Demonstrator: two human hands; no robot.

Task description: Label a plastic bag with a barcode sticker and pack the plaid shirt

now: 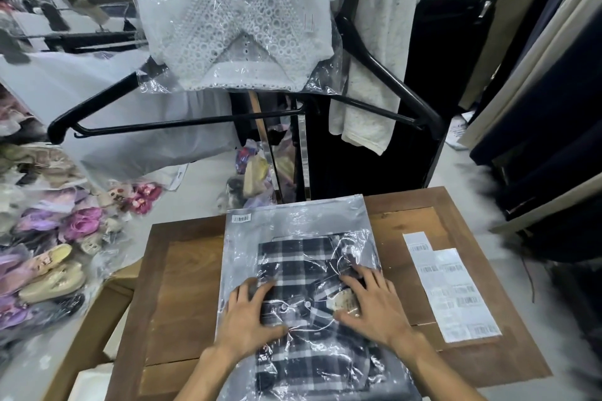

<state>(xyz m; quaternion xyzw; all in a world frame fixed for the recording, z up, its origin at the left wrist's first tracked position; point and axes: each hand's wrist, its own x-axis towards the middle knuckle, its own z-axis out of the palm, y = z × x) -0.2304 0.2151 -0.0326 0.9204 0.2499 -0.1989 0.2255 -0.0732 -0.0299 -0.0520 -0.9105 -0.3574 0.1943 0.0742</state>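
A clear plastic bag (299,221) lies lengthwise on the wooden table (182,273), with a barcode sticker (241,218) at its far left corner. The folded black-and-white plaid shirt (293,257) is inside the bag, filling its near part. My left hand (249,316) lies flat on the bag over the shirt's left side, fingers spread. On the shirt's right side my right hand (371,303) presses down the same way, next to a small paper tag seen through the plastic. Neither hand grips anything.
A sheet of barcode stickers (452,290) lies on the table's right side. Beyond the table a bagged white lace garment (234,23) rests on black hangers (136,124). Bagged shoes (52,270) pile up on the left; dark clothes (537,107) hang on the right.
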